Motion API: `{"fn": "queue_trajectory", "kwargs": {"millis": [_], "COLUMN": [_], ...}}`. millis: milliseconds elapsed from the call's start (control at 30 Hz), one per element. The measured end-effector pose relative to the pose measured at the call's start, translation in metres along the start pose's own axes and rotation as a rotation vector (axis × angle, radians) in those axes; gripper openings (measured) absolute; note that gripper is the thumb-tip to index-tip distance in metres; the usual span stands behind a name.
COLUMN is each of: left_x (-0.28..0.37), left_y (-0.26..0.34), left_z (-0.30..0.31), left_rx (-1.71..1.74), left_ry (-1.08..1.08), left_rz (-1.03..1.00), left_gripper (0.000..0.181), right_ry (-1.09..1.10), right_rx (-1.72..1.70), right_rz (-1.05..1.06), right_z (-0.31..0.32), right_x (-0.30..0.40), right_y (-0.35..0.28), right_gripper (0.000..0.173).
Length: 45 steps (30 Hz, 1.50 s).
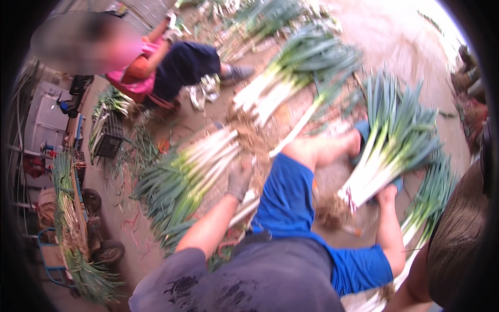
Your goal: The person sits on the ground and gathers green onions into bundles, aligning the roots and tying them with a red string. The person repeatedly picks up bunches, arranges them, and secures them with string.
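Note:
My left hand [238, 182], in a soiled knit glove, reaches down beside the root ends of a loose pile of long scallions [191, 171]. Blur hides whether its fingers grip anything. A large brown gloved shape at the right edge, very close to the camera, appears to be my right hand [456, 230]; its fingers cannot be made out. Between my legs lies a thick scallion bundle [390, 152], bound near the roots with a red and white tie [352, 203]. One single scallion [300, 126] lies apart, past my knee.
A seated person [183, 68] works at the upper left. Another scallion heap [288, 74] lies ahead, more scallions [432, 195] at the right. On the left are a black plastic crate [109, 136] and a wheeled cart [109, 251] loaded with scallions [64, 187]. Leaf scraps [142, 148] litter the floor.

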<state>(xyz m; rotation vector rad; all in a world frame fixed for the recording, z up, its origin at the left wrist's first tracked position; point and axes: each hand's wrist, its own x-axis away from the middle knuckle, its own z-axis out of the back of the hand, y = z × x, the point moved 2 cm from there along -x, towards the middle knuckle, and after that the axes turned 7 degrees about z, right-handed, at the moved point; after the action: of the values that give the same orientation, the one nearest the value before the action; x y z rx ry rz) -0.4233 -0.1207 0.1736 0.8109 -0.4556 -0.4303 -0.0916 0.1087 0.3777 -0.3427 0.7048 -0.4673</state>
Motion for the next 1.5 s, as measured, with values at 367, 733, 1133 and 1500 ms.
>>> {"fn": "queue_trajectory", "kwargs": {"millis": [367, 733, 1133, 1500], "left_x": [0.072, -0.096, -0.098, 0.051], "left_y": [-0.086, -0.032, 0.019, 0.166], "left_z": [-0.02, -0.162, -0.187, 0.046], "left_rx": [-0.1, -0.896, -0.178, -0.493], "left_ry": [-0.244, -0.126, -1.042, -0.756], "left_rz": [0.233, -0.102, 0.381, -0.067], "left_gripper": [0.023, 0.033, 0.028, 0.04], "right_ry": [0.088, 0.263, -0.056, -0.038], "right_rx": [0.165, 0.276, -0.259, -1.335], "right_rz": [0.241, -0.015, -0.64, -1.446], "right_z": [0.023, 0.078, -0.037, -0.192], "right_x": [-0.047, -0.022, 0.09, -0.038], "right_y": [0.01, 0.04, 0.094, -0.029], "right_gripper": [0.058, 0.054, 0.033, 0.028]}}
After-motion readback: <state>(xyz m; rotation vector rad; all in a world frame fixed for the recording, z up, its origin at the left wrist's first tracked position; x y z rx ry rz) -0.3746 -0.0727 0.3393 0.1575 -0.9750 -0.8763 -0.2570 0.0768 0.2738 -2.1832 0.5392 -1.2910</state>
